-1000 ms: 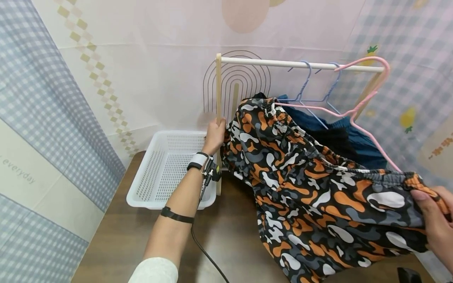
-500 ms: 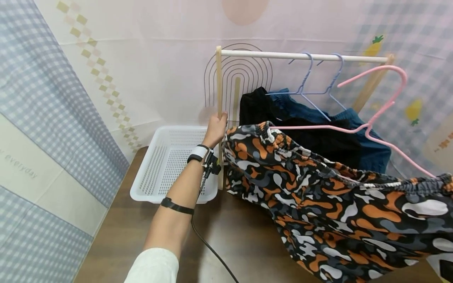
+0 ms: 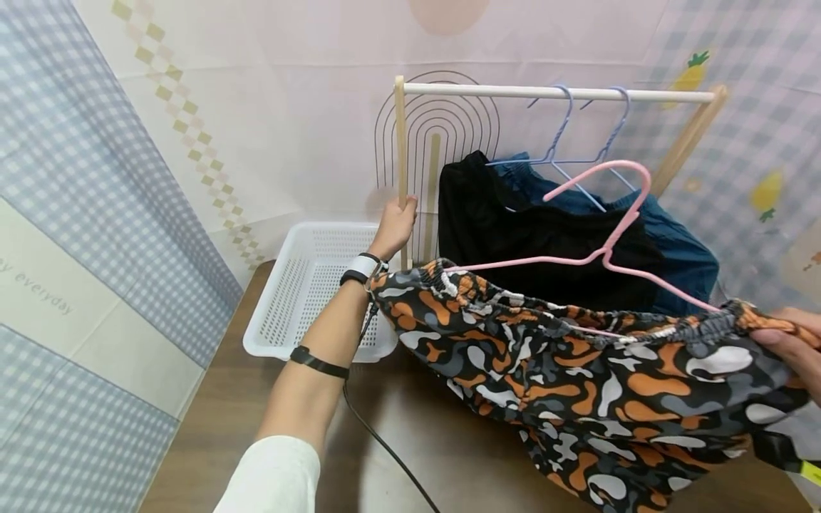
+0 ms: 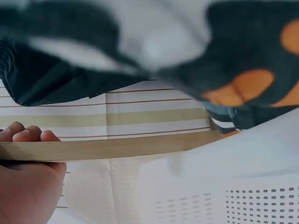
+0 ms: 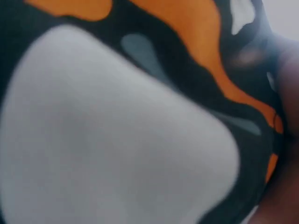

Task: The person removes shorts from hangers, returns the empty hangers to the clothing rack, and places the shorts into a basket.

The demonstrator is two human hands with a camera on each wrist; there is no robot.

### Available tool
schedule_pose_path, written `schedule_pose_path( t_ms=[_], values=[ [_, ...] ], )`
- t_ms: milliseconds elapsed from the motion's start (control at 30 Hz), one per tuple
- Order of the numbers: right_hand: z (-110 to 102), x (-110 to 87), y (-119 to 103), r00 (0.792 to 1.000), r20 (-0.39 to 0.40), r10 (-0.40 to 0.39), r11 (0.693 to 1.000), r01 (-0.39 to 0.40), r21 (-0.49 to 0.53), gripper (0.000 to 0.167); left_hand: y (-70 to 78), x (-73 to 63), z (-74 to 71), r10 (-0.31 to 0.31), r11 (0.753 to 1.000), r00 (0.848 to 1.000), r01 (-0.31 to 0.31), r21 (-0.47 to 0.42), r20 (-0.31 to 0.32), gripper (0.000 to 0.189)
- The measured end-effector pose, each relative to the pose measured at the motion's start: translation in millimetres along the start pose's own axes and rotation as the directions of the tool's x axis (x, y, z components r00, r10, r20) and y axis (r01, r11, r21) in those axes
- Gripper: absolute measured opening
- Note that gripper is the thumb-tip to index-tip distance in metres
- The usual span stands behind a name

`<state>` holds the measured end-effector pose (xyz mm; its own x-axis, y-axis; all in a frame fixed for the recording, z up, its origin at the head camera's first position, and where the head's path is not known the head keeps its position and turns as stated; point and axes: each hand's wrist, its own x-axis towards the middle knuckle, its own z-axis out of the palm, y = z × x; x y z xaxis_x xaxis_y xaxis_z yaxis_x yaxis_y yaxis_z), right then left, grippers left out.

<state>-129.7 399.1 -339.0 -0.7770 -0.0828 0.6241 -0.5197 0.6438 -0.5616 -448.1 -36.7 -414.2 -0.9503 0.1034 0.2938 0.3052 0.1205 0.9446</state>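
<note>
In the head view my left hand (image 3: 396,224) grips the left wooden post (image 3: 401,142) of a small clothes rack. The left wrist view shows fingers curled over that same post (image 4: 117,148). My right hand (image 3: 795,349), at the right edge, pinches the waistband corner of black, orange and grey camouflage elastic-waist pants (image 3: 545,385). A pink hanger (image 3: 551,261) sits inside the waistband, its hook free of the rail and below it. The pants hang in front of the rack, their lower part cut off by the frame. Patterned cloth (image 5: 117,130) fills the right wrist view.
On the white rail (image 3: 487,90) hang two blue hangers (image 3: 558,135) with a black garment (image 3: 500,228) and blue garments (image 3: 686,242). A white perforated basket (image 3: 269,320) stands left of the post on the brown table (image 3: 212,399). A cable (image 3: 398,459) runs over the table.
The pink hanger and pants have come down and away from the rail, first swinging right, then back left. More of the black garment shows. My left hand stays on the post.
</note>
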Motion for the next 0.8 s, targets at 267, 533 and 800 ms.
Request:
schedule_pose_path(
  t_ms=[267, 533, 800],
  values=[
    [33, -2.0, 15, 0.994, 0.113, 0.006, 0.998, 0.002, -0.063, 0.041, -1.9, -5.5, -6.9, -0.021, 1.000, 0.998, 0.021, 0.018, 0.055, 0.045],
    [80, -1.3, 26, 0.972, 0.198, -0.128, 0.990, 0.115, 0.077, 0.038, 5.1, -18.5, -38.1, -0.070, 0.979, 0.972, 0.024, 0.203, 0.226, 0.048],
    [113, 5.1, 31, 0.960, 0.245, -0.138, 0.974, 0.086, 0.212, 0.039, 15.6, -31.1, -70.8, -0.098, 0.960, 0.928, -0.006, 0.279, 0.358, 0.042]
  ],
)
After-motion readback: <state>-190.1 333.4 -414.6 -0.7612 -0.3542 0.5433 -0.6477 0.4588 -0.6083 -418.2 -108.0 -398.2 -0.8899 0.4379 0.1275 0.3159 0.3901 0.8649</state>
